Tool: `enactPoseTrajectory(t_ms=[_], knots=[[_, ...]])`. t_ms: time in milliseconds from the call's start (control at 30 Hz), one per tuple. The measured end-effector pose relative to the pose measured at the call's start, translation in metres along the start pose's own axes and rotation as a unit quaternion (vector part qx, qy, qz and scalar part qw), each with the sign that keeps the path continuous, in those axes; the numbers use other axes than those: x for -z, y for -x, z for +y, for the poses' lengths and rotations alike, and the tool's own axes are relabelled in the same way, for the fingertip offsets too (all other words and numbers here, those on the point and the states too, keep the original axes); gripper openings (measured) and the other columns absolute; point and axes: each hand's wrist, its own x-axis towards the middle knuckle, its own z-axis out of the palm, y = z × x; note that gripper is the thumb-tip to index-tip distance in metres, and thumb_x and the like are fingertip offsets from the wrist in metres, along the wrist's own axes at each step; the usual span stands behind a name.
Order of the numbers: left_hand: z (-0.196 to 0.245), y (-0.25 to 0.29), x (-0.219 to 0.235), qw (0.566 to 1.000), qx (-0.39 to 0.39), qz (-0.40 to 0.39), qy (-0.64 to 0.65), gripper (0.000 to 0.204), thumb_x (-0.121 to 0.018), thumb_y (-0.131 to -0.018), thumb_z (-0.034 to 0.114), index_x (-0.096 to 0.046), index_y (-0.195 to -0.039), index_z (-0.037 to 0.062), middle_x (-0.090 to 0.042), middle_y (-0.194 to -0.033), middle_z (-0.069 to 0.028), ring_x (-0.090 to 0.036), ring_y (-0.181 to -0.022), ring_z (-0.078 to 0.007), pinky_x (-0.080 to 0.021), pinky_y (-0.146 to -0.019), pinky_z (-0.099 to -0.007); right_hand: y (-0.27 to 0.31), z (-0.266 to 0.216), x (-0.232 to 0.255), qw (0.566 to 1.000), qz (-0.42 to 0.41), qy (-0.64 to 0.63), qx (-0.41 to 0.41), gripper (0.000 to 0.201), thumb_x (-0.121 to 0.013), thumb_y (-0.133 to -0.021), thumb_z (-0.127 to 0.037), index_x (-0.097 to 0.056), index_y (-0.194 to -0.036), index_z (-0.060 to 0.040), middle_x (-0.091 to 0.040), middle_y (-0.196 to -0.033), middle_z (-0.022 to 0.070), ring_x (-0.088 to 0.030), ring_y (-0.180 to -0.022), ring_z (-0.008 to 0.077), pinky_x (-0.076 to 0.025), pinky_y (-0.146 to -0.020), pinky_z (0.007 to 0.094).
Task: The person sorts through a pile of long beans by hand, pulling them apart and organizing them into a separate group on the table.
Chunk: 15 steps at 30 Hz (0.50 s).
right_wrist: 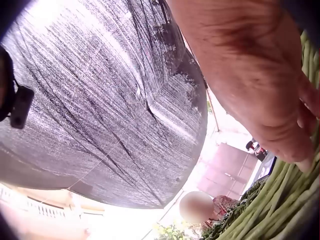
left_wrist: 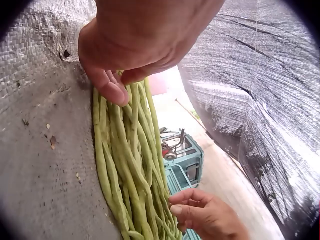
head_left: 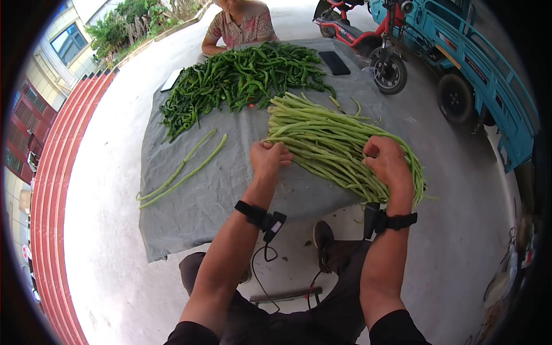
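Note:
A thick bundle of long green beans (head_left: 322, 132) lies across the right half of the cloth-covered table. At the bundle's left end my left hand (head_left: 270, 159) pinches a bean end between thumb and fingers, also seen close up in the left wrist view. My right hand (head_left: 391, 164) is over the bundle's right part, fingers bent and thumb near the forefinger; whether it grips a bean I cannot tell. In the left wrist view the right fingertips (left_wrist: 176, 204) are right at the edge of the beans (left_wrist: 125, 165). Two separate long beans (head_left: 187, 167) lie on the left side.
A wide heap of green peppers (head_left: 241, 77) covers the table's far side, with a dark phone (head_left: 334, 63) to its right. The grey cloth (head_left: 190, 221) hangs over the near edge. Someone (head_left: 241, 26) sits opposite. A red scooter (head_left: 368, 40) and blue cart (head_left: 489, 75) stand at right.

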Motion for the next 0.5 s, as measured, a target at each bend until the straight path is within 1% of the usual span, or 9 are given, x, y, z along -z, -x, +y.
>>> enactPoseTrajectory(t_ms=[100,200,300,400,500], knots=[[0.000,0.001,0.005,0.999,0.022,-0.030,0.012,0.026,-0.070,-0.091,0.004,-0.064,-0.104,-0.0172,-0.073,-0.095,-0.0210,-0.076,-0.072,-0.0266,-0.063,-0.059,-0.0325,-0.002,-0.007,-0.003,0.999,-0.021,-0.028,0.005,0.023,-0.085,-0.074,-0.001,-0.070,-0.092,-0.0008,-0.070,-0.085,0.0131,-0.070,-0.082,0.0297,-0.055,-0.075,0.0433],[0.001,0.006,0.006,0.997,0.052,-0.047,0.033,0.024,-0.068,-0.092,0.002,-0.065,-0.104,-0.0184,-0.073,-0.097,-0.0214,-0.077,-0.077,-0.0285,-0.064,-0.062,-0.0321,0.000,-0.019,-0.002,0.997,-0.062,-0.024,-0.028,0.023,-0.086,-0.075,-0.002,-0.070,-0.092,-0.0009,-0.070,-0.083,0.0122,-0.070,-0.080,0.0273,-0.056,-0.073,0.0414],[-0.001,0.010,0.006,0.996,0.058,-0.050,0.041,0.022,-0.066,-0.092,0.000,-0.064,-0.106,-0.0183,-0.072,-0.098,-0.0219,-0.077,-0.081,-0.0300,-0.065,-0.066,-0.0319,-0.002,-0.015,-0.010,0.996,-0.090,-0.014,-0.007,0.023,-0.086,-0.075,-0.002,-0.070,-0.091,-0.0016,-0.070,-0.082,0.0110,-0.070,-0.078,0.0263,-0.056,-0.073,0.0410],[-0.002,0.012,0.009,0.992,0.072,-0.053,0.091,0.026,-0.061,-0.094,-0.002,-0.061,-0.113,-0.0194,-0.071,-0.103,-0.0250,-0.076,-0.088,-0.0313,-0.066,-0.071,-0.0337,-0.003,-0.019,-0.014,0.994,-0.111,-0.019,-0.008,0.023,-0.087,-0.074,-0.002,-0.070,-0.091,-0.0019,-0.070,-0.079,0.0101,-0.069,-0.076,0.0261,-0.056,-0.073,0.0410],[0.005,0.017,0.011,0.984,0.123,-0.027,0.127,0.032,-0.057,-0.096,-0.002,-0.056,-0.122,-0.0197,-0.069,-0.109,-0.0275,-0.075,-0.092,-0.0317,-0.065,-0.074,-0.0352,-0.005,-0.021,-0.019,0.991,-0.134,-0.025,-0.016,0.023,-0.087,-0.074,-0.003,-0.070,-0.090,-0.0023,-0.070,-0.080,0.0101,-0.069,-0.077,0.0256,-0.056,-0.072,0.0406]])
